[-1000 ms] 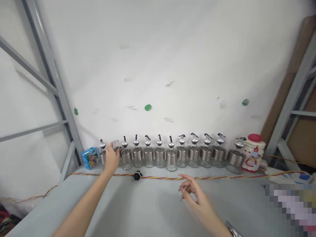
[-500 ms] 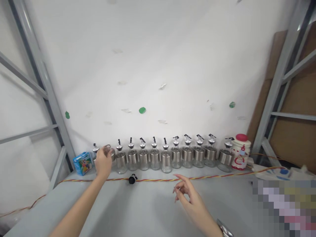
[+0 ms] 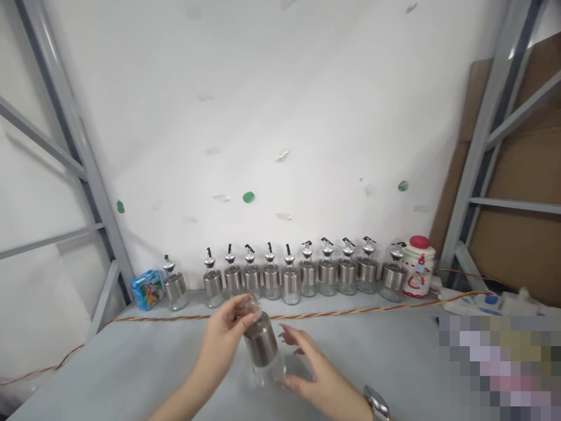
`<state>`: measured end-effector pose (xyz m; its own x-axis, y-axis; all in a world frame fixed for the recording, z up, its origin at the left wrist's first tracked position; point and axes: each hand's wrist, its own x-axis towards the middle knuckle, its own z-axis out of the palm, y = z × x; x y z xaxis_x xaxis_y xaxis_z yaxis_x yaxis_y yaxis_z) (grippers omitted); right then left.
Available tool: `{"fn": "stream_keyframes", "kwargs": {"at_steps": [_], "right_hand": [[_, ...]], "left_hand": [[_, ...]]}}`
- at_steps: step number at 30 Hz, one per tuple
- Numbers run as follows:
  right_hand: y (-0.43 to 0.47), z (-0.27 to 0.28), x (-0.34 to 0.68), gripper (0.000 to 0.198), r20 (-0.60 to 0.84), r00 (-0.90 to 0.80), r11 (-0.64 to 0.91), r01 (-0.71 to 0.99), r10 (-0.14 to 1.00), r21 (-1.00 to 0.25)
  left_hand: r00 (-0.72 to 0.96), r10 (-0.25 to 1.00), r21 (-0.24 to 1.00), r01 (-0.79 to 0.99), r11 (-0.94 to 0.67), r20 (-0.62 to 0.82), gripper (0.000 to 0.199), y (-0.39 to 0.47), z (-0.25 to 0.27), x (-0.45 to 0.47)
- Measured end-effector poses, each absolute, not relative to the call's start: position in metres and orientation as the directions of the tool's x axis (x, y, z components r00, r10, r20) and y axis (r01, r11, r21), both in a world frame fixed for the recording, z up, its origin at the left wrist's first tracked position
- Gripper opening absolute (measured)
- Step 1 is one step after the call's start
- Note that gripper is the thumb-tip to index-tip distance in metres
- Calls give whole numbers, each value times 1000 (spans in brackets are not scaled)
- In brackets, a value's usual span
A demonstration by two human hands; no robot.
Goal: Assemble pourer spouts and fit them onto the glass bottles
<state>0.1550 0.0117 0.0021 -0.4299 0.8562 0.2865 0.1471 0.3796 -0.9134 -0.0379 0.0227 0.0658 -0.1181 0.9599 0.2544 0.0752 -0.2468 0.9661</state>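
Observation:
My left hand [image 3: 225, 333] is closed around the neck of a glass oil bottle [image 3: 262, 345] with a steel band. The bottle tilts a little over the front of the grey table, and no pour spout shows on its neck. My right hand [image 3: 313, 368] is open at the bottle's right side, fingers and thumb spread around its lower part; whether the thumb touches the glass I cannot tell. Behind the hands stands a row of similar bottles [image 3: 290, 283] with silver-and-black spouts. One more such bottle [image 3: 176, 286] stands apart at the left, leaving a gap.
A blue printed box [image 3: 148, 290] sits at the row's left end. At its right end is a cream jar [image 3: 418, 272] with a red lid. A twisted red-yellow cord [image 3: 324, 314] runs across the grey table [image 3: 131, 368]. Metal posts [image 3: 99, 187] frame both sides.
My left hand has brought the bottle out of the row, forward and right. My right hand has shifted slightly left and lower, beside it. The loose black spout on the table is no longer visible.

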Motion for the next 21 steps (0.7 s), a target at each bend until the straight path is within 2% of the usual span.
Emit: {"fn": "stream_keyframes", "kwargs": {"at_steps": [2,5,8,10,12,13,18,21], "right_hand": [[9,2,151,76,290,-464,364,78,837,-928],[9,-2,146,71,306,-438,331,-22,845,-944],[16,-11,145,60,274,-359,297,9,892,-955],[21,-17,147,58,260,-303,289,56,917,-956],[25,-21,149,56,261,-275,295,86,925,-952],[26,-22,150,55,264,-272,300,96,925,-949],[24,-21,151,53,250,-313,299,117,916,-947],[20,-19,150,51,243,-355,303,124,903,-945]], "left_hand": [[-42,975,976,-1,-218,218,34,16,61,-15],[64,975,977,-18,-210,211,32,13,56,6],[185,958,962,123,-245,220,30,24,54,-1],[225,942,886,339,-317,251,31,40,52,-22],[107,950,679,677,-285,292,33,56,47,-49],[55,952,631,736,-243,301,33,63,43,-62],[-34,954,528,838,-135,298,43,78,14,-97],[-56,954,520,847,-112,296,28,80,1,-96]]}}
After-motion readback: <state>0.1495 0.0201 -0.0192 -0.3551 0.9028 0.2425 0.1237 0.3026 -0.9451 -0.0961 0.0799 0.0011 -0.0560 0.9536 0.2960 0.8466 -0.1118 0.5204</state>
